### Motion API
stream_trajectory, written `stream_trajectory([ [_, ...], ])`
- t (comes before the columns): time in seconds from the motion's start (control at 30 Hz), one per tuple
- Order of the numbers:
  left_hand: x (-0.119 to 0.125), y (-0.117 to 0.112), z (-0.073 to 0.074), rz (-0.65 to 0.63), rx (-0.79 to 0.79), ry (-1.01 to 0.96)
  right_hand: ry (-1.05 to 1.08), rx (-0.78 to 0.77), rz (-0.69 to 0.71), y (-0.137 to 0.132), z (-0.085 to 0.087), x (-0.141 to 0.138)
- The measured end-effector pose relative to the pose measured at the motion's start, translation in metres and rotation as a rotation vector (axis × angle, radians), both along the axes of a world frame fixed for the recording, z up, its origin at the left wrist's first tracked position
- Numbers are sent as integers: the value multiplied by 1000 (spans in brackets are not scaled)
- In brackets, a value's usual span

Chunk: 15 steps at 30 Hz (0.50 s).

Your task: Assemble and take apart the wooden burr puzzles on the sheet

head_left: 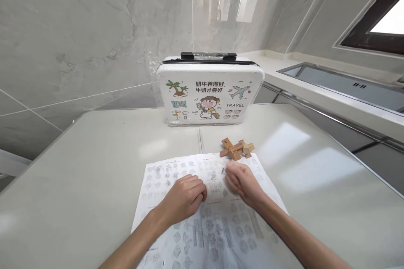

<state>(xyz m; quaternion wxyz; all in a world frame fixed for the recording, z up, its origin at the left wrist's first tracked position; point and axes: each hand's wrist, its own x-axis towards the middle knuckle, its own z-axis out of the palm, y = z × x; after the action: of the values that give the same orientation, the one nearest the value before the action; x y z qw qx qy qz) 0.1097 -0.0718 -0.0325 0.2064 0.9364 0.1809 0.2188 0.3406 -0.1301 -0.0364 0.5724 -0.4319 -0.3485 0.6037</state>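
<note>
My left hand (187,195) rests on a printed instruction sheet (170,185), its fingers curled into a loose fist, and nothing shows in it. My right hand (241,181) is over the sheet's right half, slightly blurred, with its fingers closed. What it holds, if anything, is hidden. Just beyond the right hand, at the sheet's far edge, lies a cluster of interlocked wooden puzzle pieces (235,149), one marked with a "2". The sheet carries rows of small grey diagrams and lies flat with fold creases.
A white carry case (210,92) with cartoon prints and a black handle stands upright at the back of the pale table (94,176), partly wrapped in clear plastic. Behind it is a grey tiled wall (94,29). A counter (315,88) with a dark glass panel runs along the right.
</note>
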Motion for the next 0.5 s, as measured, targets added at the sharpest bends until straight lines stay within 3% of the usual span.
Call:
stream_trajectory([
  [0.13, -1, -1, 0, 2, -9, 2, 527, -16, -66, 6, 2, 19],
  [0.23, -1, -1, 0, 0, -13, 2, 737, -44, -97, 8, 2, 28],
  [0.37, -1, -1, 0, -1, -8, 1, 770, -57, -110, 9, -1, 32],
  [0.5, -1, -1, 1, 4, -4, 14, 607, -33, -156, 9, -5, 33],
])
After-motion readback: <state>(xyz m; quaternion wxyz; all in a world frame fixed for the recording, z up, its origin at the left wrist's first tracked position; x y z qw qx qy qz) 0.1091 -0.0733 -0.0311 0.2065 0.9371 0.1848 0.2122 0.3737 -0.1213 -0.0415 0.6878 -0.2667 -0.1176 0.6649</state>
